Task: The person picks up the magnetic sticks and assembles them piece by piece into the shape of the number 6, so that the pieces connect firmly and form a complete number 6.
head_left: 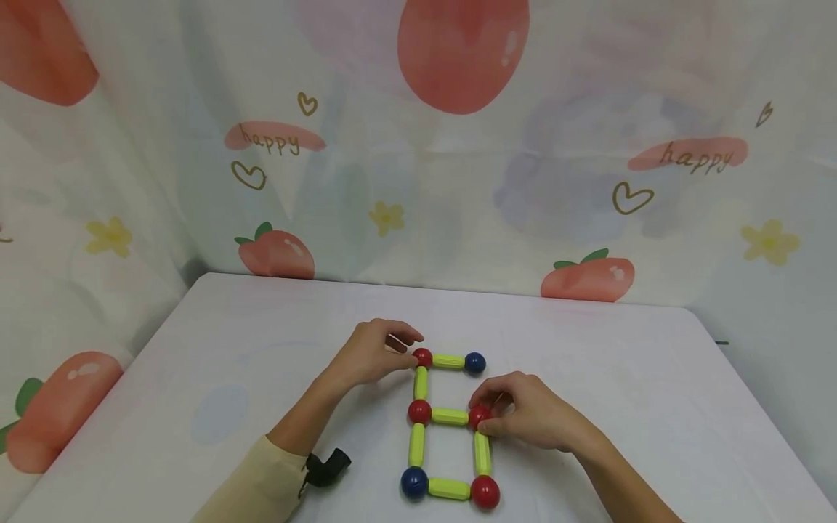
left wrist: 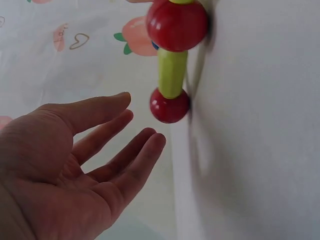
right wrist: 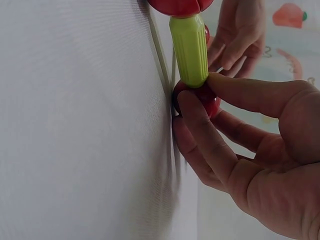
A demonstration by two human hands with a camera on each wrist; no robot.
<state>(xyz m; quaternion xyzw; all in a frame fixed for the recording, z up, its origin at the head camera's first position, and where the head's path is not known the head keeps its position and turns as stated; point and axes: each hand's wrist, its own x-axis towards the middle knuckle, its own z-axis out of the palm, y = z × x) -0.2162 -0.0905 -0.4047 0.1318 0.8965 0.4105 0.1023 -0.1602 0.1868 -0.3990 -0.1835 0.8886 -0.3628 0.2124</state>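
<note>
On the white table lies a flat frame of yellow-green rods [head_left: 449, 416] joined by red and blue balls. My left hand [head_left: 378, 354] is beside the far-left red ball [head_left: 423, 357]; in the left wrist view its loosely spread fingers stand apart from the red ball [left wrist: 170, 106]. Thumb and fingers of my right hand [head_left: 532, 414] pinch the middle-right red ball [head_left: 479, 415], partly covered by them. A rod runs from it to the near-right red ball [head_left: 485, 492]. A blue ball [head_left: 475, 363] ends the far rod; another blue ball [head_left: 415, 483] forms the near-left corner.
A short black tube-like piece [head_left: 329, 467] shows by the left sleeve [head_left: 261, 479]. Behind and to the left of the white table [head_left: 588, 349] hangs a printed curtain [head_left: 458, 181].
</note>
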